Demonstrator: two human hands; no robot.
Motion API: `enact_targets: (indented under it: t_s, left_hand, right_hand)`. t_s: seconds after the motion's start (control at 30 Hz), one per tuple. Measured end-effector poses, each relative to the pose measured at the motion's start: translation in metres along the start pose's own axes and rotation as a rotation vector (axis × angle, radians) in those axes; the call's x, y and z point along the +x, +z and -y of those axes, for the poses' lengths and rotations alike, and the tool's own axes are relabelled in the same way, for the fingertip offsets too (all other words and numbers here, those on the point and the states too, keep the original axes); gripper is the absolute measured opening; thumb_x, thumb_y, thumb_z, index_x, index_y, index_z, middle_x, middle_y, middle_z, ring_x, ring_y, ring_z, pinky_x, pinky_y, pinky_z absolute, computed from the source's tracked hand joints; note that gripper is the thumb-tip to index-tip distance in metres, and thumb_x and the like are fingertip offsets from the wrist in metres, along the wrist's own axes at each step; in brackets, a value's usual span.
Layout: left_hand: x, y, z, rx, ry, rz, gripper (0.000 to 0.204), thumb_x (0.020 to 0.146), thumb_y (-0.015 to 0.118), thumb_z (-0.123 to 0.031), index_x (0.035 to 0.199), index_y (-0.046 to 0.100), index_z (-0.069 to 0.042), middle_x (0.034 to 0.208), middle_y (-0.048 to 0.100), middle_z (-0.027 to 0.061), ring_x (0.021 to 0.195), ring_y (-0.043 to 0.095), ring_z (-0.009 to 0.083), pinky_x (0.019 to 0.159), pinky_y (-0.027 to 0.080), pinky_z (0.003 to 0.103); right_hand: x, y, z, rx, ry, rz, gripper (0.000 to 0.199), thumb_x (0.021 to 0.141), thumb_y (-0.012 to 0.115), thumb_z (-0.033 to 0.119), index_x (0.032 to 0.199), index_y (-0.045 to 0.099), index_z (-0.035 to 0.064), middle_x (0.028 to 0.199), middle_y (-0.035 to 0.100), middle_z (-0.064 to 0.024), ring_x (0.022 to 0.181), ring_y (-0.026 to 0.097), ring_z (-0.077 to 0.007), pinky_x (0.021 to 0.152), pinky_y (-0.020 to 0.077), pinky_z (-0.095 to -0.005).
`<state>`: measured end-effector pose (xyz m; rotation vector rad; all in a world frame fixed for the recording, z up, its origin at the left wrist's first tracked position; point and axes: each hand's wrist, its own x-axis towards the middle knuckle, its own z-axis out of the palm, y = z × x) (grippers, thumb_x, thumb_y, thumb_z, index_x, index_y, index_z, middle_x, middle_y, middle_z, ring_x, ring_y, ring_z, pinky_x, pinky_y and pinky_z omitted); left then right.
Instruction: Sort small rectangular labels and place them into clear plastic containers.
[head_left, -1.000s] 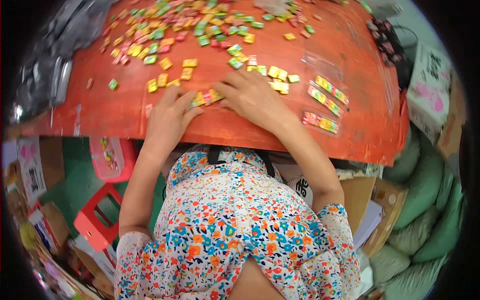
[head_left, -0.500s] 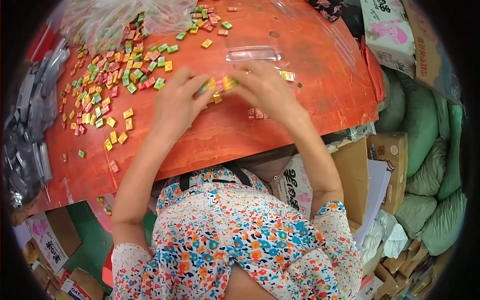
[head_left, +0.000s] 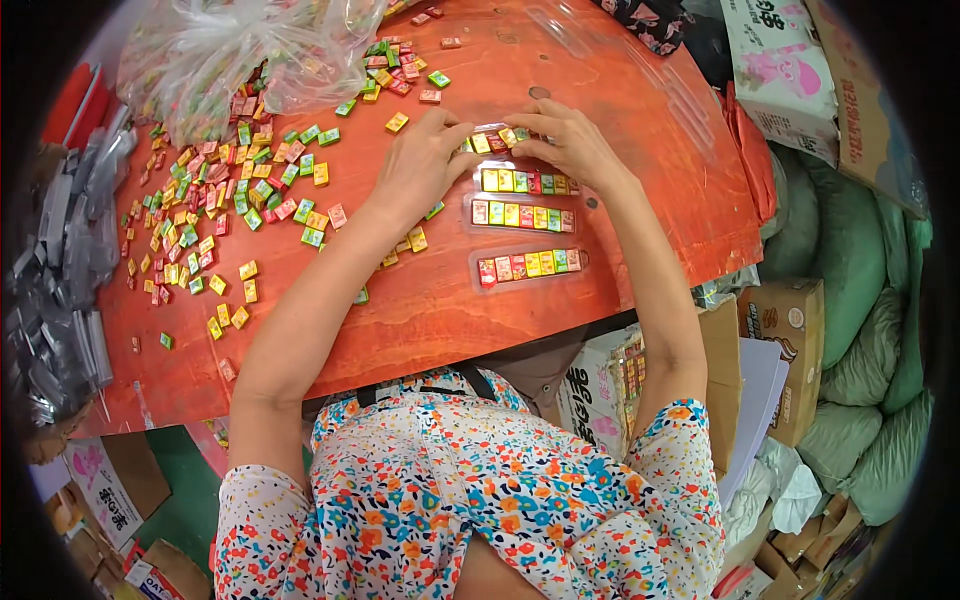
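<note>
My left hand (head_left: 425, 160) and my right hand (head_left: 575, 148) pinch opposite ends of a short row of small colourful boxes (head_left: 496, 142). The row lies at the farthest clear plastic tray (head_left: 488, 127); whether it is fully seated cannot be made out under my fingers. Nearer to me are three more clear trays, each bearing a row of red, yellow and green boxes: one right below my hands (head_left: 525, 194), a middle one (head_left: 524, 231) and a near one (head_left: 476, 270). A few loose yellow boxes (head_left: 417, 239) lie beside my left forearm.
Many loose small boxes (head_left: 215, 175) spread over the left of the red table (head_left: 430, 320), under and beside a clear plastic bag (head_left: 245, 60). Stacked clear plastic trays (head_left: 65, 260) line the left edge. Cardboard boxes (head_left: 785, 350) and green sacks (head_left: 845, 260) stand at right.
Both hands have moved away from me, and rightward, bringing the row of small boxes to the far tray. The nearer filled trays, partly covered before, now show.
</note>
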<state>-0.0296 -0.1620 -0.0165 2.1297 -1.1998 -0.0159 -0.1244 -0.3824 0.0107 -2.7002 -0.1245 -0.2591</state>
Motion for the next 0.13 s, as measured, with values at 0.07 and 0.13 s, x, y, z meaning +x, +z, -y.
enact_targets:
  t_s: [0.07, 0.13]
  left_hand:
    - [-0.006, 0.0, 0.001, 0.021, 0.145, -0.183, 0.044, 0.078, 0.075, -0.025, 0.116, 0.064, -0.006, 0.11, 0.059, 0.0141, 0.097, 0.064, 0.0301, 0.078, 0.053, 0.043]
    - [-0.013, -0.001, 0.003, 0.162, 0.255, -0.211, 0.054, 0.08, 0.074, -0.025, 0.128, 0.057, -0.009, 0.127, 0.056, 0.0164, 0.11, 0.06, 0.0294, 0.094, 0.047, 0.041]
  right_hand:
    - [-0.008, 0.0, -0.007, -0.056, -0.005, -0.067, 0.034, 0.085, 0.069, 0.028, 0.113, 0.068, 0.0101, 0.109, 0.064, -0.0086, 0.103, 0.06, -0.0284, 0.086, 0.0483, -0.0401]
    - [-0.015, 0.001, -0.008, -0.111, 0.006, -0.167, 0.037, 0.085, 0.07, 0.025, 0.118, 0.066, 0.0077, 0.116, 0.063, -0.0099, 0.111, 0.058, -0.0286, 0.093, 0.0469, -0.0407]
